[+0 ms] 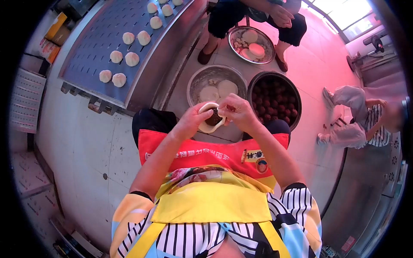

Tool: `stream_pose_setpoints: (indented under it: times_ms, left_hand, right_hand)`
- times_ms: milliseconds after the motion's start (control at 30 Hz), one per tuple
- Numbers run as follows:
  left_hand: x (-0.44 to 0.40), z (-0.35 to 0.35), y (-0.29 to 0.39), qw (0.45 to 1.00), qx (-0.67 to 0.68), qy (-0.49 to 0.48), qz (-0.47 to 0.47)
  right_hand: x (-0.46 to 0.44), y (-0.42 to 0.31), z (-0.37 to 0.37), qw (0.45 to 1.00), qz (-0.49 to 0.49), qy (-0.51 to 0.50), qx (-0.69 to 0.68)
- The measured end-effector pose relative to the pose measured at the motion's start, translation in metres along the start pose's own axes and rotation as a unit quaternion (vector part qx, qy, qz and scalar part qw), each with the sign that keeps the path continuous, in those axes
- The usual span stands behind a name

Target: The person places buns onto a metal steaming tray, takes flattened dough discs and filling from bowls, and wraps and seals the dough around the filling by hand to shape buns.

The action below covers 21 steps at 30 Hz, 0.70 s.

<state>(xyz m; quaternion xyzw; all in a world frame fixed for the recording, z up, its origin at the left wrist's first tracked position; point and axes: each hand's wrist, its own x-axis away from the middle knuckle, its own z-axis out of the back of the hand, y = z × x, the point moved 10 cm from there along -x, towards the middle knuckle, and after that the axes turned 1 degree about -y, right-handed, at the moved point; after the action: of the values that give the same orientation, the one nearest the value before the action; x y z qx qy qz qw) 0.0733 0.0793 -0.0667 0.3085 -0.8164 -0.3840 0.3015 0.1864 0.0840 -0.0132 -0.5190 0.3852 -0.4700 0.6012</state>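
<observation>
My left hand [189, 122] cups a round white dough wrapper [208, 129] from its left side, fingers curled around the rim. A dark brown filling ball [214, 118] sits inside the dough, partly covered by my fingers. On the right, my right hand [241, 112] pinches the wrapper's upper right edge between thumb and fingers. Just beyond my hands stands a metal bowl [194, 74] with flat dough discs [227, 88] in it. To its right is a dark tub [295, 92] holding several brown filling balls [273, 103].
At upper left, a perforated metal tray [92, 56] carries several white filled buns [132, 59]. Opposite me sits a person [223, 21] with a second metal bowl [272, 47] of dough between their feet. Another person [357, 116] sits at right, near a fan [374, 41].
</observation>
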Motion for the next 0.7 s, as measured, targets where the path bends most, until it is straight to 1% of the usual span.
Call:
stream_pose_setpoints:
  times_ms: [33, 100, 133, 233, 333, 433, 533, 600, 633, 667, 700]
  left_hand:
    - [-0.001, 0.009, 0.003, 0.998, -0.026, 0.042, -0.035]
    - [0.0, 0.021, 0.013, 0.983, -0.077, 0.127, -0.107]
    - [0.001, 0.02, 0.014, 0.98, -0.1, 0.137, -0.108]
    - [-0.002, 0.018, 0.007, 0.983, -0.102, 0.123, -0.088]
    - [-0.002, 0.008, 0.012, 0.985, -0.149, 0.067, -0.06]
    - [-0.003, 0.003, 0.015, 0.98, -0.195, 0.026, -0.037]
    - [-0.013, 0.0, 0.01, 0.955, -0.289, -0.059, -0.008]
    - [-0.015, 0.008, 0.003, 0.99, -0.14, -0.013, 0.021]
    - [-0.015, 0.012, -0.002, 0.997, -0.065, 0.01, 0.034]
    - [-0.012, 0.009, -0.004, 0.999, 0.044, 0.02, 0.012]
    - [-0.007, 0.004, -0.011, 0.988, 0.151, 0.028, -0.01]
  right_hand:
    - [0.0, -0.001, 0.002, 1.0, -0.001, 0.019, 0.023]
    - [0.0, 0.009, 0.003, 0.997, -0.05, 0.051, -0.017]
    - [0.001, 0.014, 0.005, 0.994, -0.074, 0.067, -0.036]
    - [-0.003, 0.014, 0.0, 0.998, -0.054, 0.032, 0.003]
    - [-0.002, 0.01, -0.004, 0.999, -0.043, 0.021, -0.003]
    - [0.003, -0.004, -0.001, 0.998, 0.035, 0.048, 0.025]
    - [0.007, -0.002, -0.009, 0.997, 0.059, 0.026, 0.044]
    - [0.007, -0.001, -0.003, 0.994, 0.057, 0.051, 0.079]
    - [0.007, -0.003, 0.0, 0.992, 0.057, 0.063, 0.097]
    - [0.005, 0.002, 0.007, 0.992, 0.024, 0.096, 0.073]
    - [0.003, 0.006, 0.013, 0.99, -0.008, 0.13, 0.048]
